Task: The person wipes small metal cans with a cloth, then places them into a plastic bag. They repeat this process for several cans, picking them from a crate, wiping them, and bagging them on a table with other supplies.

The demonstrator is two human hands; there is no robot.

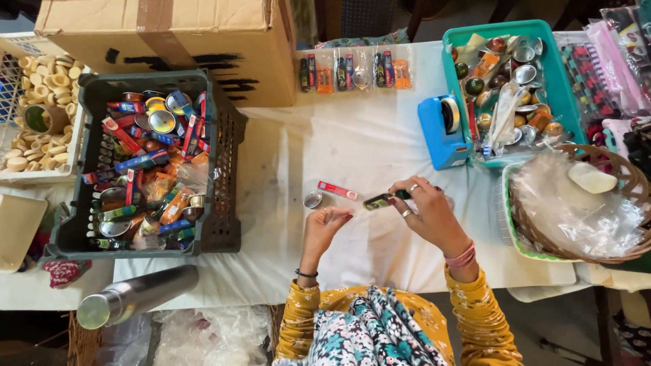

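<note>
Left hand raised, fingers loosely curled, palm up; right hand pinching with fingertips, wrist bent inward.

I held a small dark oblong packet with a yellowish label just below the centre of the frame, pinched at its right end between the fingertips of my right hand. It lay nearly level, tilted slightly up to the right, above the white cloth. My left hand sat just left of it, palm up and fingers loosely curled, holding what I took to be a clear plastic sleeve, hard to make out. The packet's left end pointed toward those fingers.
</note>
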